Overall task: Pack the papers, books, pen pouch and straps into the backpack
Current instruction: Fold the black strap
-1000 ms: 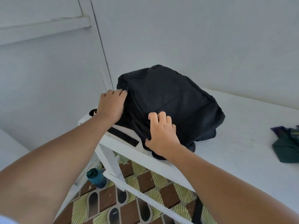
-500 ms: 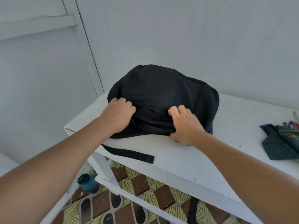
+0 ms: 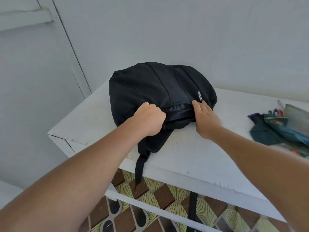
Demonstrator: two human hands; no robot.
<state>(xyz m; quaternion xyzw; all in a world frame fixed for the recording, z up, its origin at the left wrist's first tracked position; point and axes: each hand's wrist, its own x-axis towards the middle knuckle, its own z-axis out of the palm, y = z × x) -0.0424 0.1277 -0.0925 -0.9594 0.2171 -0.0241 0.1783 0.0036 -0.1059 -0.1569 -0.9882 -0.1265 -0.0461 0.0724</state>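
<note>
I see the black backpack point(image 3: 160, 91) lying flat on the white worktop point(image 3: 192, 156). My left hand point(image 3: 149, 119) is fisted on its near edge, seemingly at the zip, while my right hand point(image 3: 204, 118) presses with straight fingers. I judge this the opening step; next, draw the zip along. The pen pouch point(image 3: 274, 129) waits well apart at the right.

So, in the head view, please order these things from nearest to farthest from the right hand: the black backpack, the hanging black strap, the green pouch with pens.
1. The black backpack: the right hand touches its near edge.
2. The green pouch with pens: to the right on the white table.
3. The hanging black strap: to the lower left, over the table's front edge; nearly as close as the pouch.
</note>
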